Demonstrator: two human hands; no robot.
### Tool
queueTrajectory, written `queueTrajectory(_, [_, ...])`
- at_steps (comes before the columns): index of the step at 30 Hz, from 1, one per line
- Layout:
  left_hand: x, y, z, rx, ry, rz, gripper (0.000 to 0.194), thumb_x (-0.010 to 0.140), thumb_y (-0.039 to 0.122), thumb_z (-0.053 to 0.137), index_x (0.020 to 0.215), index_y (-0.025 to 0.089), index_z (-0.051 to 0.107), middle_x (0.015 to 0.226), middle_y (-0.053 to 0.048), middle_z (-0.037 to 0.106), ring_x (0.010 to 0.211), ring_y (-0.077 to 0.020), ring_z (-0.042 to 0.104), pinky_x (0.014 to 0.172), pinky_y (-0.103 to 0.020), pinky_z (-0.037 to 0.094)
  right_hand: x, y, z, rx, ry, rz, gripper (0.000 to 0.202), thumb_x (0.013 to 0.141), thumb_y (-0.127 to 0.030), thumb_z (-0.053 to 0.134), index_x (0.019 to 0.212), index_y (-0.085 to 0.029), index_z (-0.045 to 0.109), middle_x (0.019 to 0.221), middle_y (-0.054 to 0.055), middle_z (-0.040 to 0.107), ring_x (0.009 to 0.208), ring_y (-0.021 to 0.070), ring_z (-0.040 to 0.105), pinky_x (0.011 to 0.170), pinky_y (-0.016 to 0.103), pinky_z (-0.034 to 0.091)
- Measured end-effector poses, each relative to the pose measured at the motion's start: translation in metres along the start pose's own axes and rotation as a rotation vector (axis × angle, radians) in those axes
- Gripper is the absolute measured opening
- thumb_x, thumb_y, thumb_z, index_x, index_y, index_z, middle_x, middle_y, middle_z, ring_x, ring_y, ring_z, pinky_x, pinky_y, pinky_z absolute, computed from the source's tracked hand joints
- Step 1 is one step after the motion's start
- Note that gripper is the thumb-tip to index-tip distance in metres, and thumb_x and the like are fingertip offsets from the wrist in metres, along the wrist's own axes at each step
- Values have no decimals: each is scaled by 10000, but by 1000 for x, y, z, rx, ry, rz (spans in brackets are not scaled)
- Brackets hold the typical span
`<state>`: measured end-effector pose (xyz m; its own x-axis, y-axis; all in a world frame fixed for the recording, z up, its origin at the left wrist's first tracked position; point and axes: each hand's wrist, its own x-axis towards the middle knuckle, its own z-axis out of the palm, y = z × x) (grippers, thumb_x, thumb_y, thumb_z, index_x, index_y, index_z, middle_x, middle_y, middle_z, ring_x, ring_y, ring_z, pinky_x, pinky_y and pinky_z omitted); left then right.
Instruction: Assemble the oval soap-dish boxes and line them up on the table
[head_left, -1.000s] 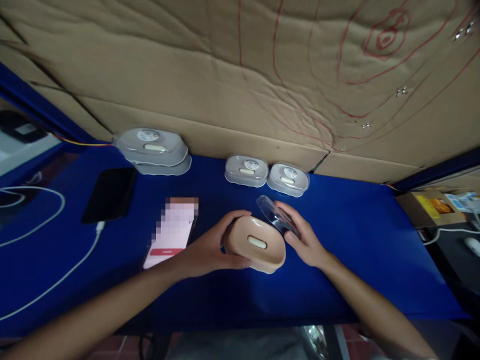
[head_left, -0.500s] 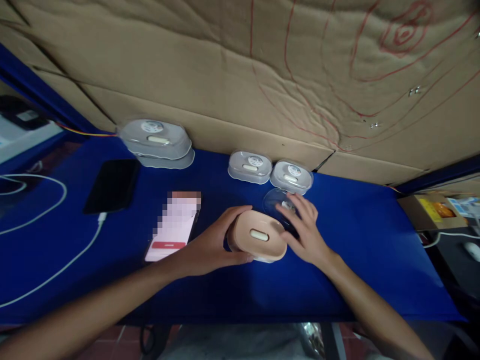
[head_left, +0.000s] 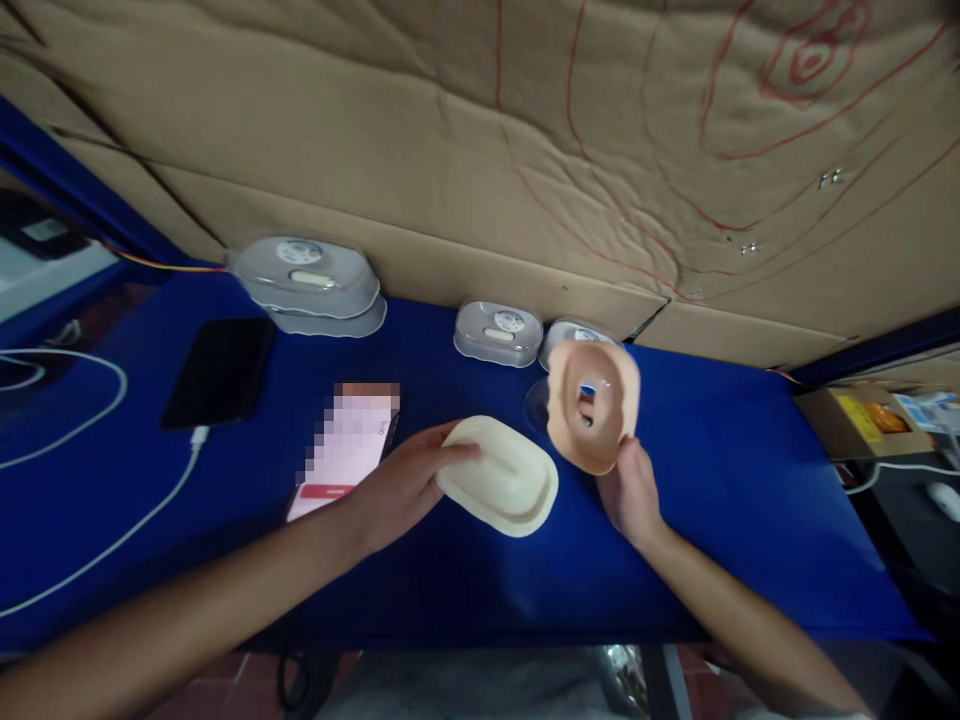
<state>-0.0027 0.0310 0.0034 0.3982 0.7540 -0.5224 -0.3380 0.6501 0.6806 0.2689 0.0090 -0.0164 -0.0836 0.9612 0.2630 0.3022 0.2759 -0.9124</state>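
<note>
Over the blue surface (head_left: 750, 470), our left hand (head_left: 401, 485) has its grip clamped on a cream oval plastic tray (head_left: 510, 488); our right hand (head_left: 632, 495) clamps a peach wavy-edged plastic shell (head_left: 612, 405).

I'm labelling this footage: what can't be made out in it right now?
All in the head view:
Right hand: fingers, mostly behind the tan piece.
Left hand: some fingers, under the cream dish.
Clear cover: mostly behind the tan piece.
Rightmost grey box: lower part, likewise.
Phone screen: pixelated.
Sticker print: too small.
</note>
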Motion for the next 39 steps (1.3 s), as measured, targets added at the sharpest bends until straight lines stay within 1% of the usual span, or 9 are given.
queueTrajectory(3, [1, 1, -1, -111, 25, 44, 342, 919, 332, 802, 1235, 209, 757, 1100, -58, 814, 1046, -240, 737, 853, -268, 570, -1, 3, -2, 6, 37, -33, 617, 1134, -576, 224, 1569, -247, 514, 1499, 135, 648, 1412, 308, 614, 1163, 537, 529])
queueTrajectory(7, [-2, 0, 2, -187, -6, 73, 455, 965, 428, 772, 1389, 310, 653, 1245, -36, 761, 1021, -208, 729, 820, -290, 611, -5, -2, -2, -267, -178, -317, 572, 1102, -567, 440, 1607, -299, 473, 1721, 112, 391, 1584, 361, 397, 1260, 604, 406])
queueTrajectory(11, [-8, -3, 8, -199, -62, 74, 466, 980, 567, 710, 1381, 336, 647, 1312, -39, 725, 1080, -218, 716, 841, -305, 614, -8, -11, 6, -573, -384, -551, 650, 1073, -346, 585, 1675, -353, 341, 1819, 63, 116, 1656, 380, 212, 1295, 658, 304])
queueTrajectory(15, [-11, -7, 11, -197, -155, 81, 549, 916, 637, 757, 1366, 336, 664, 1380, -34, 717, 1218, -244, 690, 958, -323, 579, -10, -15, 13, -728, -448, -593, 573, 1062, -264, 597, 1614, -333, 461, 1796, 80, 224, 1656, 348, 222, 1315, 634, 245])
queueTrajectory(19, [-12, -7, 12, -139, -227, 74, 589, 843, 393, 905, 1378, 298, 677, 1398, -58, 731, 1272, -274, 684, 990, -319, 550, -7, -11, 11, -711, -498, -628, 564, 1101, -341, 520, 1650, -336, 394, 1781, 98, 269, 1651, 328, 243, 1321, 644, 198])
queueTrajectory(24, [-6, -4, 8, -100, -78, 80, 473, 942, 446, 793, 1345, 212, 710, 1357, -114, 753, 1267, -299, 683, 952, -316, 560, 4, -2, -5, -572, -367, -544, 733, 1096, -662, 321, 1724, -302, 205, 1820, 117, 79, 1658, 386, 193, 1276, 654, 304])
queueTrajectory(30, [-7, -2, 8, -138, -147, 101, 551, 962, 512, 763, 1424, 232, 660, 1445, -109, 713, 1370, -313, 629, 1050, -351, 549, 6, -1, -7, -689, -456, -631, 836, 1036, -671, 523, 1725, -348, 177, 1814, 106, 133, 1652, 399, 209, 1285, 656, 284])
queueTrajectory(33, [-6, 2, 9, -182, -97, 92, 465, 1008, 491, 709, 1385, 219, 687, 1388, -97, 748, 1338, -294, 656, 1056, -340, 564, 12, 4, -11, -685, -371, -504, 853, 1045, -698, 465, 1734, -320, 133, 1803, 133, 174, 1649, 385, 230, 1280, 660, 291])
queueTrajectory(39, [-2, 11, 6, -210, -72, 138, 475, 1078, 536, 559, 1459, 259, 623, 1518, -111, 666, 1425, -368, 592, 1066, -530, 592, 26, 17, -28, -767, -259, -202, 679, 1044, -583, 588, 1641, -313, 409, 1676, 156, 453, 1564, 408, 397, 1235, 707, 344])
